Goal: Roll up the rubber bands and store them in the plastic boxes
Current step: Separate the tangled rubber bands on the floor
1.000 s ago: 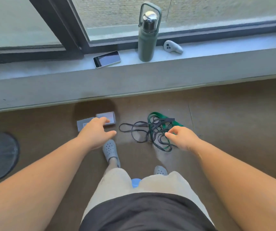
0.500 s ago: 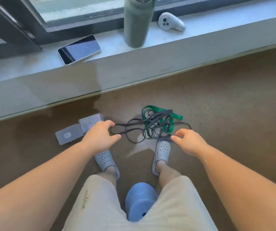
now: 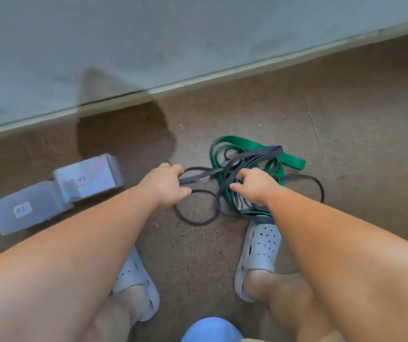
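left hand (image 3: 164, 187) grips dark band (image 3: 198, 177); right hand (image 3: 256, 187) curled into band tangle (image 3: 254, 156), seemingly pinching strands; plastic boxes (image 3: 50, 196) on floor (image 3: 198, 255), leftward.

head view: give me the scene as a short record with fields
surface: brown floor beside a grey ledge
bands: dark bands tangled with a green band, unrolled
left hand: grips a dark band's left end
right hand: fingers curled into the tangle, gripping dark bands
plastic boxes: two, labelled, on the floor left of the hands
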Demonstrator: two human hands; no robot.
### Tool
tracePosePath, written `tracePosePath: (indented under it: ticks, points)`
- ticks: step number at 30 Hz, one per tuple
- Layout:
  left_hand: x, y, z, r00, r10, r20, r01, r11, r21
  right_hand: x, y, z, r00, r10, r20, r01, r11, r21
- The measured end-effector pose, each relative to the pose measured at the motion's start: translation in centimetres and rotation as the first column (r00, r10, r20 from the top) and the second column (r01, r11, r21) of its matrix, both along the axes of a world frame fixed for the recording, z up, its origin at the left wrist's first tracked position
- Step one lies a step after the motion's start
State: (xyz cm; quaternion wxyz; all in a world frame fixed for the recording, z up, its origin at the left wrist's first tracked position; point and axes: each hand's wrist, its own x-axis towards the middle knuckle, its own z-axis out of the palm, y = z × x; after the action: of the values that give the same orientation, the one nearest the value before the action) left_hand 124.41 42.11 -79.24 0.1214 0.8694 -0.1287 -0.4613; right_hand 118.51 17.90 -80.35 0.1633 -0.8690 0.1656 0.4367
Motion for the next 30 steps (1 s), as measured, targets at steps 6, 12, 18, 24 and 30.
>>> tracePosePath:
  ticks: [6, 12, 18, 24, 30]
  points:
    - [-0.6, 0.3, -8.2, 0.998, -0.063, 0.028, 0.061, 0.996, 0.068, -0.3, 2.3, -7.4, 0.933, 0.287, 0.218, -0.28, 0.958, -0.063]
    - [-0.9, 1.0, -11.3, 0.988, -0.13, 0.089, 0.12, 0.986, 0.111, -0.6, 2.4, -9.7, 0.856, 0.451, 0.252, -0.405, 0.889, -0.214]
    - [-1.0, 0.0, -12.0, 0.977, -0.163, 0.139, 0.149, 0.983, 0.107, -0.6, 1.1, -10.4, 0.842, 0.44, 0.314, -0.357, 0.889, -0.288]
    - [-1.1, -1.9, -13.0, 0.96, -0.244, 0.139, 0.234, 0.969, 0.084, 0.5, -0.2, -11.4, 0.852, 0.519, 0.064, -0.478, 0.822, -0.308]
    - [-2.6, -2.2, -14.5, 0.963, -0.261, 0.06, 0.257, 0.964, 0.074, -0.6, -2.4, -12.0, 0.822, 0.57, 0.008, -0.534, 0.775, -0.338]
